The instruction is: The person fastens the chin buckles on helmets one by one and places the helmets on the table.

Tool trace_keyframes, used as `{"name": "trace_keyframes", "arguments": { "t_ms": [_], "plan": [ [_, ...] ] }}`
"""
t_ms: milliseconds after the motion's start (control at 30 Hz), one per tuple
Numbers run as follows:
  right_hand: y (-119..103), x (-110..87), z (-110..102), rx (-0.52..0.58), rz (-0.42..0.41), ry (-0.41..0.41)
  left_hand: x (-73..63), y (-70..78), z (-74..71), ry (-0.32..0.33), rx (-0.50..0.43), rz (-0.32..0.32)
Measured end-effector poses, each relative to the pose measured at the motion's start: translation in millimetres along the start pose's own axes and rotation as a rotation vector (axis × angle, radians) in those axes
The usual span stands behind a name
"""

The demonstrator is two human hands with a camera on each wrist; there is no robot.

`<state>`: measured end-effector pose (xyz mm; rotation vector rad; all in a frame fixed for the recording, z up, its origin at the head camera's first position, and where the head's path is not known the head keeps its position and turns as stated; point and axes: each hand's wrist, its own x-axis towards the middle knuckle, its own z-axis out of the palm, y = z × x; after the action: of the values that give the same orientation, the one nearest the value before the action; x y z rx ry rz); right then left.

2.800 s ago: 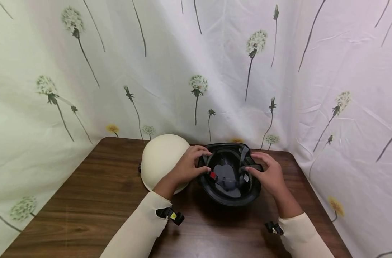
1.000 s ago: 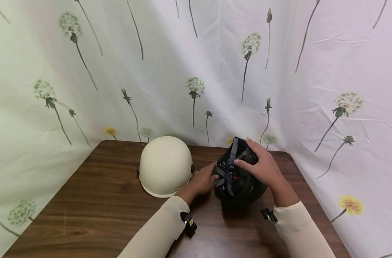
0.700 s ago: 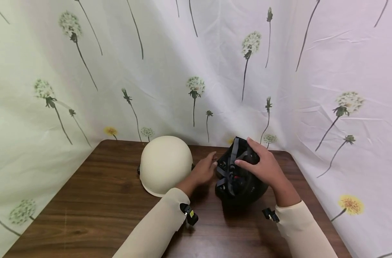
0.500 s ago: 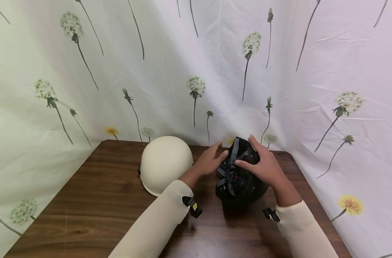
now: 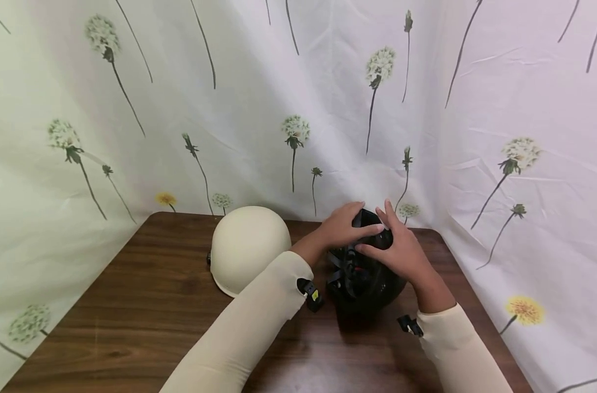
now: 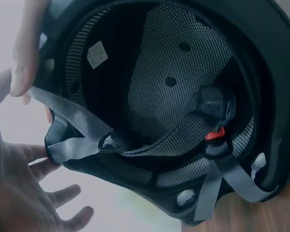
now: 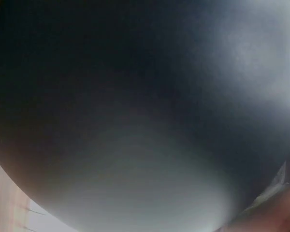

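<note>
A black helmet (image 5: 372, 286) is tipped on its side, its hollow facing left. My right hand (image 5: 405, 254) grips its right side, thumb over the rim and fingers on the outer shell. Across the top rim reaches my left hand (image 5: 343, 226), thumb stretched toward the right hand. In the left wrist view, its spread fingers (image 6: 65, 195) lie at the rim beside the grey chin strap (image 6: 70, 112). Inside show a mesh liner (image 6: 179, 53) and a red buckle part (image 6: 215, 134). The dark shell (image 7: 135, 92) fills most of the right wrist view.
A cream helmet (image 5: 249, 248) rests dome-up on the brown wooden table (image 5: 131, 305), left of the black one and behind my left forearm. White curtain with dandelion prints (image 5: 259, 109) hangs close behind the table and along both sides.
The black helmet has turned from opening upward to opening leftward. My left hand left its left rim and moved up and right to the top rim. The right hand keeps its grip.
</note>
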<state>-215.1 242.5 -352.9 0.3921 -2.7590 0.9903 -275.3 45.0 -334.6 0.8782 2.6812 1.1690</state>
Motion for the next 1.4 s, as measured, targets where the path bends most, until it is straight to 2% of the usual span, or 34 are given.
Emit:
{"name": "trace_keyframes", "arguments": {
  "t_ms": [100, 233, 433, 567, 833, 1067, 1233, 1400],
  "plan": [
    [0, -3.6, 1, -0.002, 0.003, -0.002, 1.8, 1.0, 0.1, -0.025, 0.009, -0.021],
    [2, -11.1, 4, -0.022, 0.01, 0.005, 2.2, -1.4, 2.6, -0.039, -0.022, -0.018],
    [6, -22.7, 13, -0.049, -0.004, 0.071, -0.6, -1.8, -1.4, -0.031, -0.068, -0.054],
    [8, -38.5, 25, 0.013, 0.035, 0.132, -1.3, -1.2, -4.9, -0.031, -0.061, -0.058],
    [3, -81.7, 54, 0.163, 0.179, 0.213, -0.4, -1.0, -3.8, -0.03, -0.09, -0.087],
    [-11, -105.3, 77, 0.328, 0.376, 0.183, -0.7, -0.7, -1.0, -0.047, -0.073, -0.079],
    [-18, -105.7, 83, 0.413, 0.376, 0.253, 0.5, 1.4, 0.0, -0.047, -0.051, -0.054],
    [-25, -107.2, 88, 0.413, 0.342, 0.302, -3.1, 1.2, -1.1, -0.046, 0.031, -0.042]
  ]
}}
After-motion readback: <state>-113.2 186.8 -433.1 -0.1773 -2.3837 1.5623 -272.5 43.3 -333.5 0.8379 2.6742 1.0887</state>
